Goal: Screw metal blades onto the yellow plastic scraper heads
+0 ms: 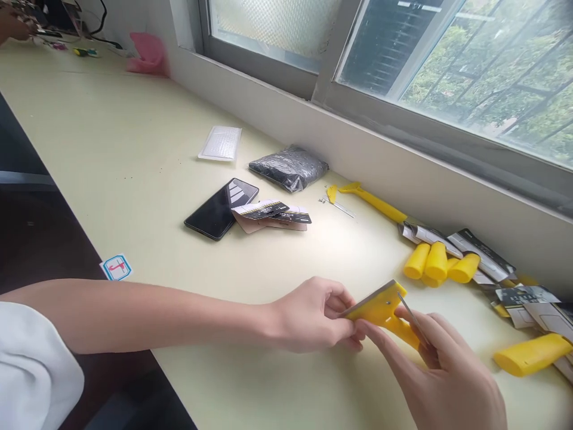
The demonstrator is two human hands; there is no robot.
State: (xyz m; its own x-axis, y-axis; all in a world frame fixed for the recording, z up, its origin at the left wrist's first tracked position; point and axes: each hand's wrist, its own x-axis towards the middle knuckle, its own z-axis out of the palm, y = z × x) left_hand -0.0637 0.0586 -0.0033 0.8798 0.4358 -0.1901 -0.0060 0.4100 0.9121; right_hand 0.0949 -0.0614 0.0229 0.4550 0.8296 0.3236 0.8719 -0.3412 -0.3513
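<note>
A yellow scraper (379,304) with a wide head and a dark strip along its edge is held between both hands, low above the table. My left hand (313,313) pinches the near-left corner of the head, fingers closed. Around the handle, my right hand (452,370) is closed, its thumb reaching toward the left fingertips. A thin metal rod (412,315) also sticks out of my right fingers, its tip at the head's right corner near a small screw hole. Its other end is hidden in the hand.
Several yellow scrapers with card sleeves (441,263) lie along the wall at right. A yellow scraper (376,200), a black plastic packet (290,168), card sleeves (273,215), a phone (219,209) and a clear packet (221,143) lie beyond. Another person's hand (15,25) shows far left.
</note>
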